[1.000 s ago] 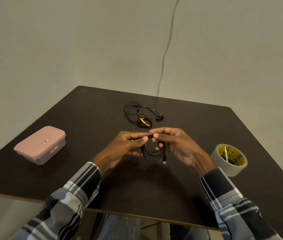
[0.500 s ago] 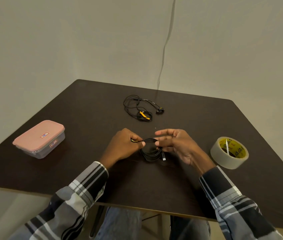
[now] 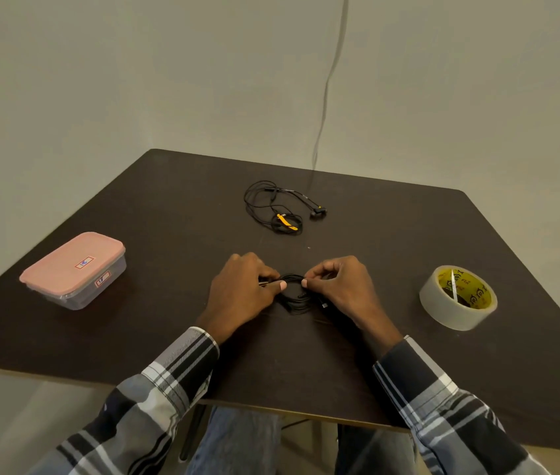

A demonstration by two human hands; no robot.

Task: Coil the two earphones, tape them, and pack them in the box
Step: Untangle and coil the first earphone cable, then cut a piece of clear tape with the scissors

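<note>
Hands (image 3: pixel 242 291) lowered, pinching coiled earphone (image 3: pixel 294 296), box (image 3: pixel 74 270) labels unreadable

Evenly and softly lit, rather dim overall, with a muted greenish-grey cast over the wall (image 3: pixel 100 80). Diffuse light from above; no hard beam, no bright spot anywhere. Only faint, soft-edged shadows: a dark smudge beneath the hands on the table (image 3: pixel 168 207), a thin one beside the box (image 3: pixel 72 269), another under the tape roll (image 3: pixel 458 298). Low sheen on the dark tabletop, no glare. Wide-angle bending toward the borders, table edges splayed outward, sleeves (image 3: pixel 168 389) stretched at the bottom. Centre reasonably sharp; slight softness and compression smear in the dark cable coil (image 3: pixel 294 291) and along the frame edges.
</note>
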